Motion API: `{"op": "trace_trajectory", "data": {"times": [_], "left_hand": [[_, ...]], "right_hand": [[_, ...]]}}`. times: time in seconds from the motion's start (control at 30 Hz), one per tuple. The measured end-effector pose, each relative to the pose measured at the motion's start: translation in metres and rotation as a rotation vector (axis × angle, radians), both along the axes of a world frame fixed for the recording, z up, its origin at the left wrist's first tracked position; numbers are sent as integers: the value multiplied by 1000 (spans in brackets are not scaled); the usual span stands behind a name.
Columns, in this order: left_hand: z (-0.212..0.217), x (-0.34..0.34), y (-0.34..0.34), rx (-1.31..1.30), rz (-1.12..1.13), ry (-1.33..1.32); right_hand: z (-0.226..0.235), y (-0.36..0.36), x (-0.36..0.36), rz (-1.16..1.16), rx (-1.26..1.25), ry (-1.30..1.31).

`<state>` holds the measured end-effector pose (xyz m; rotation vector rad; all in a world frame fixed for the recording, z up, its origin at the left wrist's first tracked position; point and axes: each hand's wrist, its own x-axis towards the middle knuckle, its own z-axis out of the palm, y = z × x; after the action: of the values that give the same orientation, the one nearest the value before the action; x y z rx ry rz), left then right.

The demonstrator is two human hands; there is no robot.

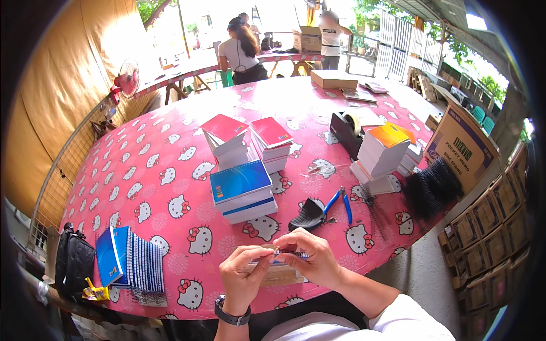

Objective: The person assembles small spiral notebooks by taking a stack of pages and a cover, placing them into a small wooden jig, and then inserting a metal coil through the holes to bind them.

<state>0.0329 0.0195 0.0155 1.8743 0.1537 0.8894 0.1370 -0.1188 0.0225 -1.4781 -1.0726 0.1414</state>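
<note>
My left hand [245, 268], with a watch on its wrist, has its thumb and fingers pinched at the end of a dark spiral binding coil [293, 253]. From the other side my right hand [314, 258] grips the same coil. Under the fingers, partly hidden, lies a thin notebook with a blue edge above a brownish block [280, 277]. Just beyond the right hand are blue-handled pliers [339, 206] and a black curved holder [307, 215]. Stacked notebooks with blue covers [242, 184] stand farther forward.
Red-covered stacks [272, 133] and an orange-covered stack [387, 142] stand farther back. Black coils [435, 190] are heaped at right beside a cardboard box [463, 145]. Bound blue notebooks [133, 258] and a black bag [74, 261] sit at left. People [242, 54] are at a far table.
</note>
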Motion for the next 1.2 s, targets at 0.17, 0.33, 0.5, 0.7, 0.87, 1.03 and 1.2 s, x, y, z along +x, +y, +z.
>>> {"op": "trace_trajectory", "data": {"times": [0.17, 0.33, 0.5, 0.7, 0.87, 1.03, 1.2], "left_hand": [[-6, 0, -5, 65, 9, -26], [-7, 1, -11, 141, 60, -36], [-16, -3, -8, 146, 63, -63], [-24, 2, -15, 44, 40, -85], [-32, -5, -11, 113, 100, -134], [-2, -34, 23, -43, 270, -459], [119, -135, 171, 161, 693, -59]], "right_hand": [[-1, 1, 4, 33, 20, -136], [2, 5, 9, -4, -51, -266], [-7, 15, -1, -31, -1, -306], [4, 9, -4, -56, -64, -319], [8, 17, -6, -19, -91, -394], [40, 31, -18, -77, 94, -633], [49, 62, -23, 57, 265, -283]]}}
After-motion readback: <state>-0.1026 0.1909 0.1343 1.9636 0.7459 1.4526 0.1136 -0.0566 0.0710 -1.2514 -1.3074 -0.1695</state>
